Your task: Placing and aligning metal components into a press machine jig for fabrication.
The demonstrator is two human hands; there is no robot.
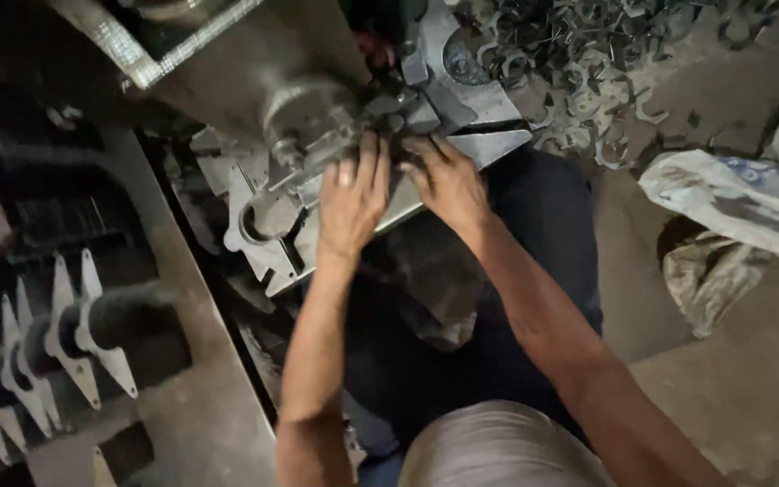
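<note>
Your left hand (353, 200) and right hand (448, 180) lie flat, fingers spread, gripping nothing, on the flat metal plate (380, 212) under the press (299, 99); its long axis runs from 8 to 2 o'clock.

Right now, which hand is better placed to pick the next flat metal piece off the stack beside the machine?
Left, probably. The left hand rests on the machine's plate, nearer the flat metal piece on that side. The right hand sits further away, fingers at the machine's jig.
</note>
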